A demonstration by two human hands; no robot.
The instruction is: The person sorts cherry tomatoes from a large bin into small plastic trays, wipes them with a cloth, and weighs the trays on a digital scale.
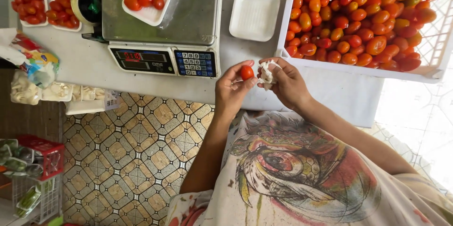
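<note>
Hands: our left hand (232, 89) pinches a small red tomato (247, 72); our right hand (286, 83) closes on a crumpled white cloth (267, 73), both over the counter's (85, 58) near edge.
Handling: we judge the tomato light, smooth, easily bruised; fingertips on opposite sides suit it.

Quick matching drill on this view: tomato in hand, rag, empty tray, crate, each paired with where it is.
Things:
1. tomato
2. rag
3. empty tray
4. crate

Places:
A. far right, full of tomatoes
B. between scale and crate
C. in the left hand
D. in the right hand

Pairs: 1-C, 2-D, 3-B, 4-A
</note>
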